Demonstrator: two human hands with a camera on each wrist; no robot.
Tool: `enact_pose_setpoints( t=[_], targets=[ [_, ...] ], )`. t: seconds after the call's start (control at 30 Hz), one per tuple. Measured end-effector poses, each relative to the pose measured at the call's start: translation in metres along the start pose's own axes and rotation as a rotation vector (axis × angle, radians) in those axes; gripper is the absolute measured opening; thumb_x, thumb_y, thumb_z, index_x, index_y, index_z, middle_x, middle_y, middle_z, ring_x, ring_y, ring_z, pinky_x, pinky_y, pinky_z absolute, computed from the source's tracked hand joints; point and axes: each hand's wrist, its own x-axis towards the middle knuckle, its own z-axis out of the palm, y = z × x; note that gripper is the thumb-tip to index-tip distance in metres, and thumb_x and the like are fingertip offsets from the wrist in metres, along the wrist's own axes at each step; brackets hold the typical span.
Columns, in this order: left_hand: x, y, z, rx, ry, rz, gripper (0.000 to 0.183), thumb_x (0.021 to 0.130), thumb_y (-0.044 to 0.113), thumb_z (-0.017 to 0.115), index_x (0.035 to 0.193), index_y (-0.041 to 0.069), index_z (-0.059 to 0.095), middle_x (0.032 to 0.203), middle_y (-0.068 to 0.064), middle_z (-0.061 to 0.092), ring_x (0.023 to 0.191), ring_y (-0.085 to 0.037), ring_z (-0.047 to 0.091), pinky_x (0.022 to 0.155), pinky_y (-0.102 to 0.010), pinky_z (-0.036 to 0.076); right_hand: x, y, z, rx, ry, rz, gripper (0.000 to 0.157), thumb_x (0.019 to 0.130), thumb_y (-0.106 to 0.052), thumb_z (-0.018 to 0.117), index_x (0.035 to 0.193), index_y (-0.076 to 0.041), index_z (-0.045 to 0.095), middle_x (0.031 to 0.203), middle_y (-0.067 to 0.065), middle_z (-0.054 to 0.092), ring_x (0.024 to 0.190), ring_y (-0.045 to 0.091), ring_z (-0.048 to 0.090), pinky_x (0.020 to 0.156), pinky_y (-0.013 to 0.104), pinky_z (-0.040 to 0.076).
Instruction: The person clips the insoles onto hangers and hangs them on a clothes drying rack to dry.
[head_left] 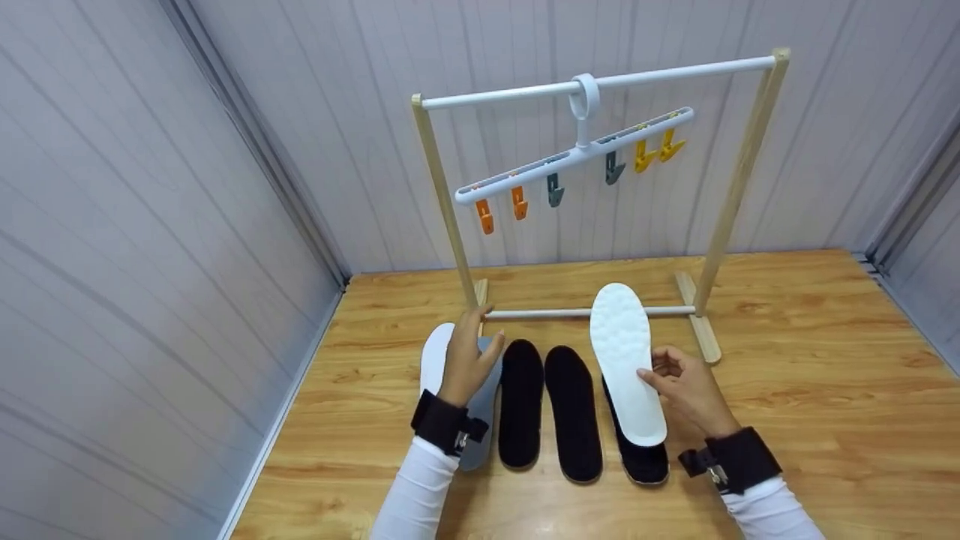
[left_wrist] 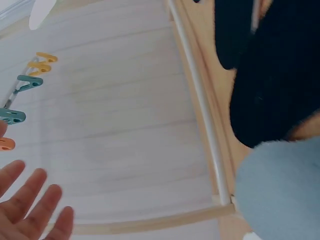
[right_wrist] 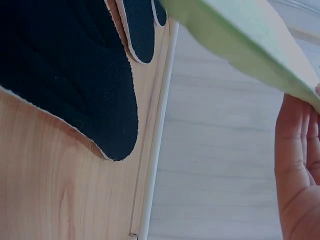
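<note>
My right hand (head_left: 686,386) pinches a white insole (head_left: 628,367) by its right edge, thumb on the face towards me. The insole is raised over a black insole (head_left: 646,463) and hides most of it; its pale green underside (right_wrist: 220,42) shows in the right wrist view. My left hand (head_left: 466,364) hovers over a blue-grey insole (head_left: 486,412) and another white insole (head_left: 435,356), covering parts of both. Its fingers (left_wrist: 35,187) are spread and hold nothing in the left wrist view. Two more black insoles, one (head_left: 521,405) and another (head_left: 574,412), lie between the hands.
Behind the insoles stands a wooden rack with a white top bar (head_left: 675,73) and a low crossbar (head_left: 540,313). From it hangs a tilted white hanger (head_left: 525,174) with orange clips (head_left: 519,202), grey-green clips (head_left: 613,169) and yellow clips (head_left: 643,156). Panelled walls enclose the wooden table (head_left: 810,405).
</note>
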Motion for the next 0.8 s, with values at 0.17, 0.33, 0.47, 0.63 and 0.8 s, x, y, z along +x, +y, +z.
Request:
enact_pose_setpoints(
  t=[0.17, 0.33, 0.47, 0.63, 0.8],
  targets=[
    [0.015, 0.005, -0.006, -0.117, 0.071, -0.002, 0.038, 0.091, 0.012, 0.061, 0.127, 0.001, 0.051, 0.12, -0.017, 0.056, 0.108, -0.03, 0.055, 0.088, -0.042, 0.047, 0.003, 0.011, 0.003, -0.004, -0.007, -0.019, 0.018, 0.081, 0.004, 0.069, 0.096, 0.011, 0.061, 0.084, 0.013, 0.063, 0.072, 0.005, 0.057, 0.067, 0.02, 0.047],
    [0.028, 0.008, -0.013, -0.129, 0.059, -0.059, 0.037, 0.089, 0.011, 0.063, 0.124, 0.001, 0.053, 0.117, -0.019, 0.058, 0.105, -0.03, 0.056, 0.09, -0.045, 0.046, 0.006, 0.035, 0.008, 0.017, 0.005, -0.027, 0.02, 0.079, 0.001, 0.073, 0.095, 0.007, 0.063, 0.081, 0.008, 0.063, 0.069, 0.004, 0.056, 0.064, 0.019, 0.046],
    [0.036, 0.007, -0.018, -0.139, 0.033, -0.117, 0.035, 0.09, 0.014, 0.063, 0.122, 0.002, 0.055, 0.116, -0.016, 0.059, 0.104, -0.027, 0.056, 0.088, -0.042, 0.047, 0.005, 0.038, 0.011, 0.003, 0.004, -0.008, 0.021, 0.078, 0.001, 0.073, 0.096, 0.007, 0.063, 0.08, 0.007, 0.062, 0.069, 0.004, 0.055, 0.064, 0.02, 0.047],
    [0.045, 0.004, -0.023, -0.245, 0.034, -0.164, 0.034, 0.091, 0.013, 0.061, 0.122, 0.0, 0.054, 0.116, -0.015, 0.059, 0.102, -0.029, 0.055, 0.082, -0.04, 0.051, 0.008, 0.037, 0.014, -0.042, -0.006, -0.024, 0.019, 0.079, 0.004, 0.071, 0.095, 0.008, 0.062, 0.08, 0.009, 0.063, 0.069, 0.004, 0.055, 0.065, 0.02, 0.048],
    [0.056, 0.0, -0.027, -0.281, 0.053, -0.161, 0.035, 0.09, 0.012, 0.063, 0.123, 0.001, 0.055, 0.116, -0.016, 0.06, 0.101, -0.029, 0.056, 0.081, -0.043, 0.05, 0.009, 0.035, 0.015, -0.053, -0.038, -0.044, 0.019, 0.08, 0.0, 0.072, 0.095, 0.007, 0.062, 0.083, 0.01, 0.064, 0.071, 0.006, 0.056, 0.065, 0.021, 0.047]
  ],
)
